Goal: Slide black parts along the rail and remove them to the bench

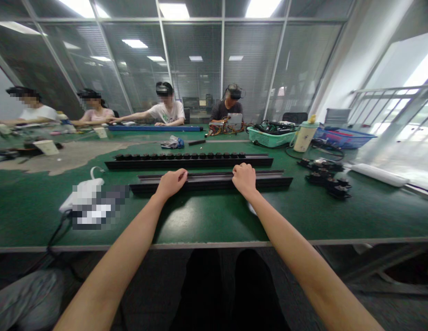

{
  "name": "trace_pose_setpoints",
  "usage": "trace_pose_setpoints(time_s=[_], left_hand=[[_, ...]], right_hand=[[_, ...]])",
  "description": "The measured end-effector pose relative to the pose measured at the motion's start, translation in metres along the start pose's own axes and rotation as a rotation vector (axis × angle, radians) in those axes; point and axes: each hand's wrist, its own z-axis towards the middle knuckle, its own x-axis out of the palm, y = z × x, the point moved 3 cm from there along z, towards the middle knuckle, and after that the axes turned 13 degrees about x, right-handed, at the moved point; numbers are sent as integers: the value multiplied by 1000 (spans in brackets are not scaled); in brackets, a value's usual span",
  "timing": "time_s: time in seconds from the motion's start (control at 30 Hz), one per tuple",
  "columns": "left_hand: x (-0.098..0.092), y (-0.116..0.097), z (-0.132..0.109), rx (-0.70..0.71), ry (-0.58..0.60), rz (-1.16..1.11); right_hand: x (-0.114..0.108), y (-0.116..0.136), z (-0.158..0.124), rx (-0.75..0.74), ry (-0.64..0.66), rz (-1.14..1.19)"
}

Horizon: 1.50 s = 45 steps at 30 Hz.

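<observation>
A long black channel rail (210, 185) lies crosswise on the green table in front of me. My left hand (171, 183) is closed over its left half, thumb and fingers together at the rail's upper edge. Farther right, my right hand (245, 178) has its fingers curled over the same rail. The fingertips are partly hidden, so I cannot tell whether they also pinch something small. Just behind lies a second black rail (196, 164), apart from the first, with a row of small black parts (181, 156) along most of its length.
Black parts (329, 177) are heaped at right, near a white bar (379, 174). A green basket (272, 138), a cup (303, 137) and a blue basket (345, 138) stand behind. At left lies a white device (84, 193) with a cable. Several people sit across the table.
</observation>
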Motion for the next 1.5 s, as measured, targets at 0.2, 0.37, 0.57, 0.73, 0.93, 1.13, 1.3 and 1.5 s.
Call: trace_pose_setpoints(time_s=[0.2, 0.37, 0.57, 0.73, 0.93, 1.13, 1.3, 1.5], left_hand=[[0, 0, 0, 7, -11, -11], [0, 0, 0, 6, -10, -17], [2, 2, 0, 1, -13, -19], [1, 2, 0, -3, -13, -18], [0, 0, -1, -13, -9, -20], [2, 2, 0, -7, -8, -13], [2, 1, 0, -3, -7, -15], [1, 0, 0, -7, -1, -10]], right_hand=[[-2, 0, -1, 5, 5, -8], [-5, -1, 0, -21, 27, -64], [-11, -4, 2, -131, 74, -122], [-11, -5, 2, -111, 110, -128], [-12, -5, 1, -113, 74, -156], [-11, -6, 1, -102, 73, -161], [-12, -6, 2, -84, 69, -159], [-13, -7, 1, -42, 72, -159]])
